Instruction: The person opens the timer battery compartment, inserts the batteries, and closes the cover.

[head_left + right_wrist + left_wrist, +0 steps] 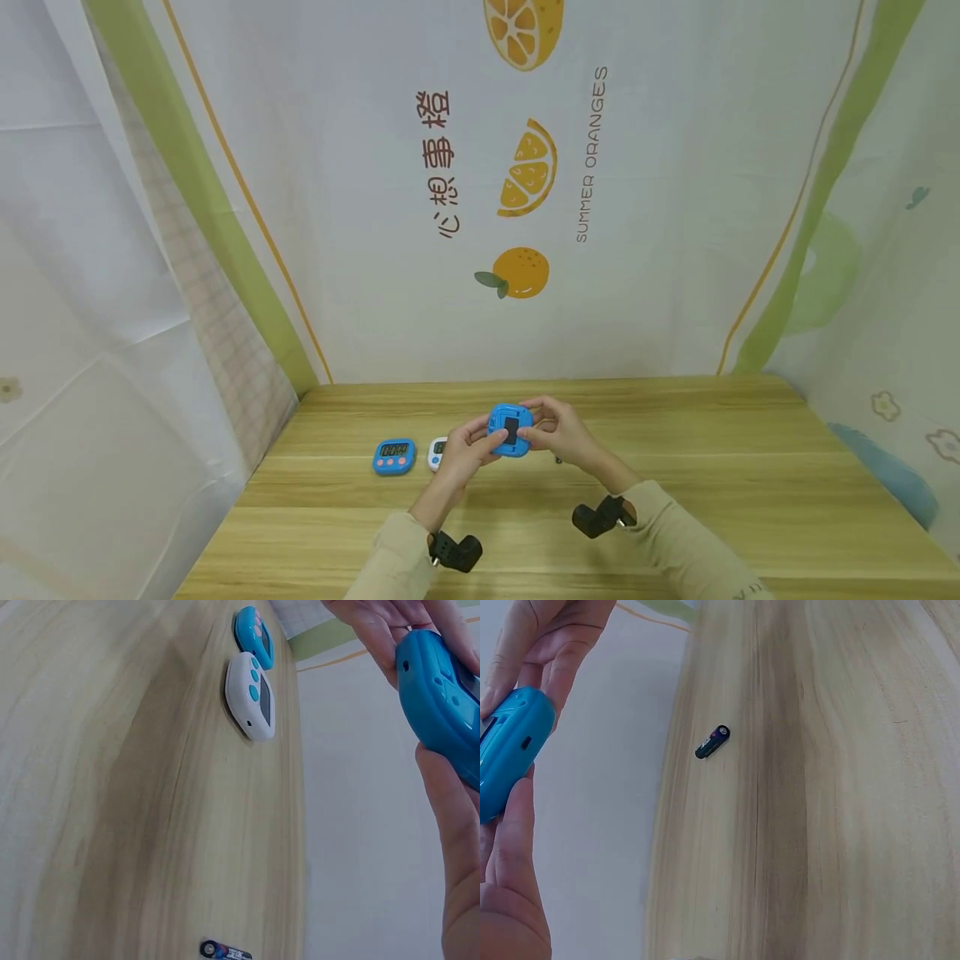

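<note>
Both hands hold a blue digital timer (511, 430) up above the table, its back side with a dark rectangle facing the head camera. My left hand (468, 450) grips the timer's left side, thumb on the back. On the opposite side my right hand (564, 429) pinches it between thumb and fingers. The wrist views show the timer's rounded edge with a small slot, as in the left wrist view of the blue timer (516, 750). A small dark battery (712, 742) lies on the table below the hands.
A second blue timer (394, 457) with pink buttons lies face up on the wooden table (712, 500), left of the hands. Beside it lies a white timer (250, 696) with blue buttons, partly hidden by the left hand in the head view. A printed curtain (645, 250) hangs behind.
</note>
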Motion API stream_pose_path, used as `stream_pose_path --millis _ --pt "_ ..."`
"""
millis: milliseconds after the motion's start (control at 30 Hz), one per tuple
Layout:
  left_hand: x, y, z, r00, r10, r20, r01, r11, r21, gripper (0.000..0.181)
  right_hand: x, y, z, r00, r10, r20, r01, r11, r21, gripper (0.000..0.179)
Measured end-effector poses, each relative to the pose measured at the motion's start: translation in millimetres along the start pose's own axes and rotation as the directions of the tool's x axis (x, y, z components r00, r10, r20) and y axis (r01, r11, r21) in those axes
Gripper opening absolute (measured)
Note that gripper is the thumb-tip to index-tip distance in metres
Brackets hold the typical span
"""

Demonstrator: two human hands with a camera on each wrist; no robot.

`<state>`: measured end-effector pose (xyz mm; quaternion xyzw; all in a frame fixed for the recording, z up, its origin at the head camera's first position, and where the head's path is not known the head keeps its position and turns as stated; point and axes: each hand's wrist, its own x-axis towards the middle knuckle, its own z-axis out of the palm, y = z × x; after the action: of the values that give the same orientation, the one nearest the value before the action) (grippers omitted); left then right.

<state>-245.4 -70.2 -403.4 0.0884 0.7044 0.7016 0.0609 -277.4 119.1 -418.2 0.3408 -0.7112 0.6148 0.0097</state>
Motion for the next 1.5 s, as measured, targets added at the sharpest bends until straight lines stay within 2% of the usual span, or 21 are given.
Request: stream_pose_path --millis 33,100,267,533,800,933,1033,1167,1233,1333,1500 --pt "0.2 0.0 0.4 1.0 0.001 0.001 -0.001 1.0 0.0 0.046 -0.4 4.8 -0.8 1.0 -0.018 0.001 0.018 1.0 0.011 0.037" --pt "5.9 -9.1 -0.5 1.0 -0.002 -0.004 0.002 1.0 -0.006 0.048 -1.4 6.3 -0.9 0.999 -0.038 0.001 0.038 0.999 0.017 0.037" --pt "11.3 -21.3 -0.6 1.0 -0.017 -0.021 0.017 1.0 -0.004 0.052 -3.5 8.6 -0.5 0.998 0.058 -0.017 -0.057 0.998 0.015 0.039" --pt "10.3 -24.6 -3.4 1.0 -0.004 -0.014 0.004 1.0 -0.007 0.057 -4.3 8.4 -1.0 0.993 0.116 -0.009 -0.116 0.993 0.036 0.039" --pt "7.8 -25.0 -7.0 1.0 -0.009 -0.016 0.009 1.0 -0.007 0.056 -4.2 9.3 0.3 0.979 0.201 -0.022 -0.2 0.979 0.038 0.046" --pt "8.2 -26.9 -7.5 0.999 0.0 -0.038 0.0 1.0 0.002 0.054 -3.6 10.5 1.4 0.962 0.25 -0.109 -0.247 0.968 0.037 0.045" --pt "9.5 -29.4 -9.8 0.998 0.002 -0.067 -0.002 1.0 0.003 0.053 -1.9 9.8 -0.1 0.936 0.297 -0.19 -0.292 0.955 0.052 0.043" --pt "8.7 -29.3 -13.9 0.996 0.001 -0.093 -0.001 1.0 -0.002 0.054 -1.0 8.0 -4.1 0.915 0.329 -0.232 -0.322 0.944 0.071 0.042" --pt "7.6 -27.4 -15.6 0.995 0.0 -0.104 -0.001 1.0 -0.005 0.057 -2.6 8.5 -5.4 0.915 0.333 -0.227 -0.328 0.943 0.064 0.041" --pt "6.1 -23.7 -17.5 0.993 -0.005 -0.118 0.002 1.0 -0.02 0.059 -7.5 12.6 -5.6 0.925 0.328 -0.192 -0.327 0.944 0.038 0.04" --pt "5.4 -19.6 -19.3 0.991 -0.021 -0.13 0.015 0.999 -0.045 0.059 -19.7 24.1 -0.5 0.938 0.337 -0.082 -0.339 0.941 -0.013 0.038"
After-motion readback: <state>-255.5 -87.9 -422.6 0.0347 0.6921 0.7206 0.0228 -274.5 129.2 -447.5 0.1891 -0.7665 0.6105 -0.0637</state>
